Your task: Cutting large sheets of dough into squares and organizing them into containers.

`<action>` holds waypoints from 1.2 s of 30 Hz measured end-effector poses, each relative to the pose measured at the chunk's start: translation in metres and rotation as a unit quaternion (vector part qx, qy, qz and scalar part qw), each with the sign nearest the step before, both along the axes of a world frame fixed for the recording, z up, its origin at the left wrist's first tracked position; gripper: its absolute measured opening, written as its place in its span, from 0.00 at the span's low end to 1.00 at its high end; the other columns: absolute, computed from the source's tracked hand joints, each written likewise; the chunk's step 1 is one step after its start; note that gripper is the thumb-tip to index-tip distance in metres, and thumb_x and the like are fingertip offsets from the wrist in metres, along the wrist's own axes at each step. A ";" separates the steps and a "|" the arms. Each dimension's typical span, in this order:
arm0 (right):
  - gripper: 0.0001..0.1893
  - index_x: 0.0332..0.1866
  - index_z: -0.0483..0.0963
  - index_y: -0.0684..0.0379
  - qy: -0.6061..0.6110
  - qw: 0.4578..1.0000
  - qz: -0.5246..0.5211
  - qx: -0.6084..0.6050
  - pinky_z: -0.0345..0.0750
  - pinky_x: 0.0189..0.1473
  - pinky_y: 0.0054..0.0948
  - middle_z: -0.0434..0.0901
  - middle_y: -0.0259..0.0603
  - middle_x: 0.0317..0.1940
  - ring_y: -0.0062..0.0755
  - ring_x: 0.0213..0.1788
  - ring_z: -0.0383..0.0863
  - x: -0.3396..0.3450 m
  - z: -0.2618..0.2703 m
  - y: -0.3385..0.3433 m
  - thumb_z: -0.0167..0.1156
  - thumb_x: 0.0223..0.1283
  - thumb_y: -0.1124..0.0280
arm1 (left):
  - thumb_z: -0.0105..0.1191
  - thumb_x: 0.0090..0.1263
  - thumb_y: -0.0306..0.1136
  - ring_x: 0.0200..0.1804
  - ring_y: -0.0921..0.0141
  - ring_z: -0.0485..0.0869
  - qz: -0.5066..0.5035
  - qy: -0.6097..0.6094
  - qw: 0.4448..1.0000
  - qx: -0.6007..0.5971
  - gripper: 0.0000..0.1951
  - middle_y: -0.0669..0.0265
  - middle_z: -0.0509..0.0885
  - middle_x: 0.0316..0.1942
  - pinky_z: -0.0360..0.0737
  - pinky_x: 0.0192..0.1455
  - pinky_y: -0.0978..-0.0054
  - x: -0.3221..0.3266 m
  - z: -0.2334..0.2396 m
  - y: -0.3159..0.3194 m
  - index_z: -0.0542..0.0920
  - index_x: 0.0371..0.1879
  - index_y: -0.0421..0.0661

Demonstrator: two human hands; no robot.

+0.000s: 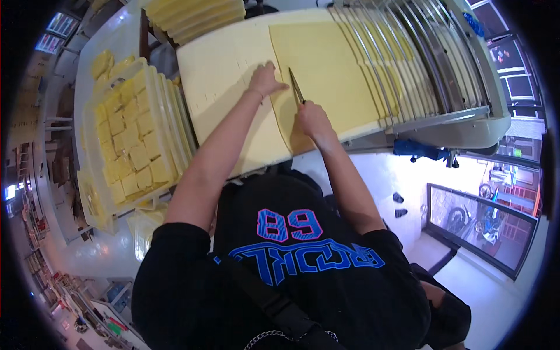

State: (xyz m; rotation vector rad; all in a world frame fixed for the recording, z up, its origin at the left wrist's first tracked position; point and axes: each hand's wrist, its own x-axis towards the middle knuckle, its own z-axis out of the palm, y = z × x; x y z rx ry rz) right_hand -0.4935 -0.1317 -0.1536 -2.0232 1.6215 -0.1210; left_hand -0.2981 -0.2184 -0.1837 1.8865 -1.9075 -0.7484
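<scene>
A wide sheet of pale yellow dough (326, 83) lies flat on the white belt (218, 105) of a dough sheeter. Its straight left edge runs roughly front to back. My right hand (314, 119) grips a long knife (296, 85) by the handle, the blade pointing away from me over the dough, close to that edge. Whether the blade touches the dough I cannot tell. My left hand (266, 81) is spread at the sheet's left edge, fingers apart, thumb reaching towards the dough, holding nothing. Small cut marks show on the belt to its left.
The sheeter's metal guard bars (385, 65) cover the dough's right end. To the left, a stack of plastic trays (146, 72) holds square dough pieces (131, 135). More stacked yellowish trays (194, 19) stand at the back. A glass door (479, 227) is at the lower right.
</scene>
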 end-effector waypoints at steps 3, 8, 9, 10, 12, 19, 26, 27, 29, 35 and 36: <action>0.15 0.38 0.75 0.69 -0.028 0.999 -0.007 0.035 0.75 0.36 0.53 0.79 0.63 0.32 0.65 0.33 0.79 -0.037 -0.033 0.043 0.48 0.67 0.66 | 0.73 0.48 0.47 0.45 0.57 0.82 -0.059 -0.020 0.995 0.081 0.33 0.53 0.83 0.44 0.78 0.53 0.67 -0.002 0.016 -0.008 0.78 0.49 0.37; 0.18 0.38 0.71 0.69 0.000 0.987 -0.041 0.155 0.74 0.36 0.57 0.80 0.65 0.29 0.69 0.32 0.79 -0.088 0.033 0.148 0.45 0.73 0.62 | 0.68 0.53 0.41 0.44 0.59 0.82 -0.070 0.019 0.997 -0.004 0.25 0.57 0.84 0.46 0.78 0.50 0.68 -0.006 0.021 0.015 0.81 0.46 0.37; 0.17 0.37 0.70 0.69 -0.016 0.985 -0.026 0.172 0.74 0.34 0.56 0.80 0.64 0.29 0.69 0.31 0.79 -0.103 0.038 0.161 0.46 0.73 0.62 | 0.66 0.56 0.38 0.44 0.60 0.82 -0.073 0.054 0.995 -0.028 0.22 0.57 0.84 0.45 0.78 0.50 0.69 -0.007 0.033 0.024 0.80 0.46 0.37; 0.17 0.37 0.71 0.69 -0.012 0.982 -0.023 0.187 0.74 0.34 0.56 0.80 0.64 0.28 0.68 0.30 0.79 -0.115 0.041 0.172 0.46 0.73 0.62 | 0.66 0.56 0.38 0.44 0.60 0.82 -0.066 0.054 0.996 -0.026 0.22 0.57 0.84 0.45 0.78 0.50 0.69 -0.007 0.045 0.033 0.80 0.46 0.37; 0.18 0.42 0.72 0.68 0.030 0.972 0.006 0.232 0.76 0.34 0.47 0.81 0.58 0.29 0.57 0.29 0.80 -0.130 0.055 0.175 0.45 0.75 0.61 | 0.63 0.59 0.34 0.44 0.62 0.81 -0.079 0.093 0.993 -0.007 0.20 0.59 0.84 0.44 0.77 0.51 0.71 -0.005 0.074 0.051 0.79 0.47 0.37; 0.17 0.41 0.71 0.66 -0.122 0.967 -0.105 0.198 0.71 0.22 0.33 0.75 0.42 0.20 0.34 0.17 0.72 -0.137 0.078 0.115 0.46 0.75 0.59 | 0.58 0.64 0.25 0.45 0.65 0.81 0.127 0.300 0.931 -0.164 0.18 0.59 0.82 0.48 0.77 0.51 0.72 0.007 0.138 0.123 0.75 0.54 0.38; 0.18 0.41 0.70 0.68 -0.112 0.993 0.014 0.029 0.74 0.30 0.47 0.79 0.56 0.26 0.59 0.25 0.78 -0.064 0.046 0.079 0.46 0.74 0.60 | 0.56 0.67 0.27 0.39 0.65 0.80 0.352 0.223 0.907 -0.057 0.13 0.58 0.83 0.40 0.77 0.46 0.70 0.068 -0.003 0.228 0.76 0.49 0.37; 0.18 0.41 0.70 0.68 -0.110 0.993 0.018 0.029 0.74 0.30 0.47 0.79 0.56 0.26 0.59 0.25 0.78 -0.053 0.033 0.076 0.46 0.74 0.60 | 0.56 0.67 0.27 0.39 0.65 0.80 0.356 0.224 0.905 -0.058 0.13 0.58 0.83 0.40 0.77 0.46 0.70 0.068 -0.002 0.232 0.76 0.49 0.37; 0.18 0.41 0.70 0.69 -0.066 0.997 0.019 0.045 0.73 0.37 0.54 0.80 0.64 0.30 0.70 0.33 0.78 -0.027 0.012 0.066 0.44 0.74 0.61 | 0.56 0.67 0.28 0.39 0.65 0.80 0.361 0.237 0.899 -0.073 0.13 0.58 0.82 0.40 0.77 0.45 0.70 0.066 -0.002 0.240 0.76 0.48 0.37; 0.18 0.40 0.69 0.68 -0.043 0.996 0.059 0.052 0.73 0.37 0.56 0.81 0.64 0.31 0.69 0.34 0.79 0.037 0.066 0.059 0.42 0.74 0.60 | 0.57 0.65 0.26 0.37 0.65 0.80 0.377 0.307 0.871 -0.072 0.13 0.60 0.83 0.38 0.77 0.46 0.69 0.070 0.000 0.247 0.76 0.49 0.40; 0.18 0.40 0.69 0.68 -0.029 0.996 0.057 0.055 0.73 0.37 0.56 0.81 0.64 0.31 0.69 0.34 0.79 0.036 0.050 0.062 0.42 0.74 0.60 | 0.57 0.65 0.25 0.37 0.66 0.80 0.374 0.305 0.872 -0.088 0.14 0.60 0.83 0.38 0.77 0.44 0.69 0.070 0.002 0.249 0.76 0.49 0.40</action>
